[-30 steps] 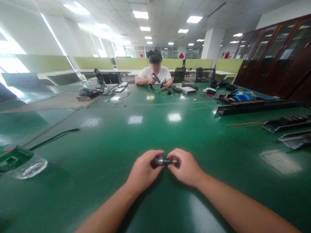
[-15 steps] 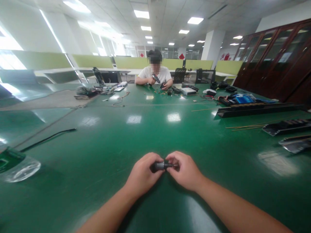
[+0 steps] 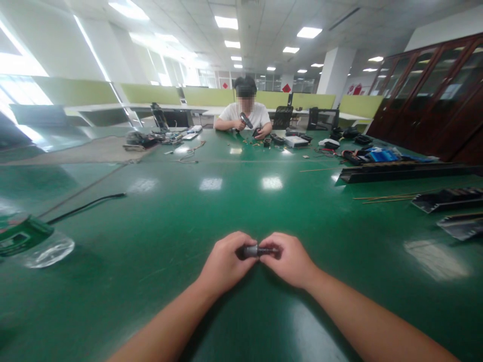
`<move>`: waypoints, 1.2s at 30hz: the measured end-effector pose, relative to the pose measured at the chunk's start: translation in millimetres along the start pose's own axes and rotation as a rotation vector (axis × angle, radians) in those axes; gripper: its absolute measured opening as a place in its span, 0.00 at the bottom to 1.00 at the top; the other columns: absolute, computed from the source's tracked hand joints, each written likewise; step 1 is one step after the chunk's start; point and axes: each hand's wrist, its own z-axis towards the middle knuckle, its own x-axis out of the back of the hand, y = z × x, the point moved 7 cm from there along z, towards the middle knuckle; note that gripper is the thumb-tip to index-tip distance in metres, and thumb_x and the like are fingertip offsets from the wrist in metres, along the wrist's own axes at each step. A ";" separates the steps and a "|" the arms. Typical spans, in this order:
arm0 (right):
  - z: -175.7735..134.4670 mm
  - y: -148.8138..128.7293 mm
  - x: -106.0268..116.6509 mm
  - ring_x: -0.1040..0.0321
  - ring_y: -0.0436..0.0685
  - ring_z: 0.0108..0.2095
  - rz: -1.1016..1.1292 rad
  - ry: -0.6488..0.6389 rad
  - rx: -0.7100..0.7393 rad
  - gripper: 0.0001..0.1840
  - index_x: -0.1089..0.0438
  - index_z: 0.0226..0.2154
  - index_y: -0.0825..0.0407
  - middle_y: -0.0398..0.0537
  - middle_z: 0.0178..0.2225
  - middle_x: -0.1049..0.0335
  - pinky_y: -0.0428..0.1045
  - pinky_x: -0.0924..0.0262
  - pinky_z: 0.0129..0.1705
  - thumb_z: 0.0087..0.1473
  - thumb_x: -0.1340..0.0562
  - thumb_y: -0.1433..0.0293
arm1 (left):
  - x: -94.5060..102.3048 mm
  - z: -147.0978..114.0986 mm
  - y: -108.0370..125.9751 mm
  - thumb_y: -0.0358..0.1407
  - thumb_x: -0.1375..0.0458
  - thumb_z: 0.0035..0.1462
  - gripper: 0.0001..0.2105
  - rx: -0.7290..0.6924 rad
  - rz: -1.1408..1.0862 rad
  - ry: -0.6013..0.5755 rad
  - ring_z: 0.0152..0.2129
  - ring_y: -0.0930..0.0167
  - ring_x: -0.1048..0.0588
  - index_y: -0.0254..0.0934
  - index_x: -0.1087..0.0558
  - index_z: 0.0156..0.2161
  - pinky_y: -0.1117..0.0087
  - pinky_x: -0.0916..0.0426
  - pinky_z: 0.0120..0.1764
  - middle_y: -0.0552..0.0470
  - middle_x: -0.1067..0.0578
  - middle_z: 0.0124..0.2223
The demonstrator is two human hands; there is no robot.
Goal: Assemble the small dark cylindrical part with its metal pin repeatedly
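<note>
Near the table's front middle, a small grey and black cylinder (image 3: 251, 250) lies level between my two hands. My left hand (image 3: 228, 261) is closed around its thicker grey end, with thumb and fingertips pressed on it. A slimmer dark ribbed part (image 3: 267, 250) extends to the right, and my right hand (image 3: 290, 261) pinches it with thumb and forefinger. The fingertips of both hands almost meet where the two parts join. Both outer ends are partly hidden by the fingers, so I cannot tell exactly what the item is.
A clear bottle with a green label (image 3: 41, 241) lies at the left beside a black cable (image 3: 88, 205). Black metal channels (image 3: 400, 172) and thin rods (image 3: 385, 198) are on the right. Across the green table (image 3: 181, 216), a person (image 3: 260, 115) holds a dark tool among small parts.
The view has shifted slightly, so the bottle and far table appear further right. My hands keep their hold on the cylinder, and its ribbed part shows a little more clearly.
</note>
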 end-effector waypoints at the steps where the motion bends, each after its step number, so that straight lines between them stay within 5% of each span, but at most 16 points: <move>1: 0.5 0.7 -0.2 0.29 0.54 0.32 0.017 0.003 -0.006 0.08 0.23 0.32 0.51 0.45 0.31 0.25 0.46 0.37 0.34 0.46 0.34 0.76 | 0.2 -0.2 0.5 0.31 0.36 0.52 0.06 -0.001 0.003 0.000 0.33 0.69 0.26 0.39 0.25 0.36 0.70 0.34 0.38 0.52 0.23 0.36; 36: -2.1 15.7 -4.3 0.37 0.50 0.24 0.159 -0.028 -0.169 0.04 0.31 0.28 0.53 0.40 0.23 0.32 0.44 0.45 0.27 0.45 0.34 0.73 | 8.1 -2.4 -7.1 0.28 0.36 0.49 0.09 0.041 -0.041 0.065 0.35 0.69 0.24 0.40 0.24 0.37 0.69 0.31 0.40 0.52 0.23 0.37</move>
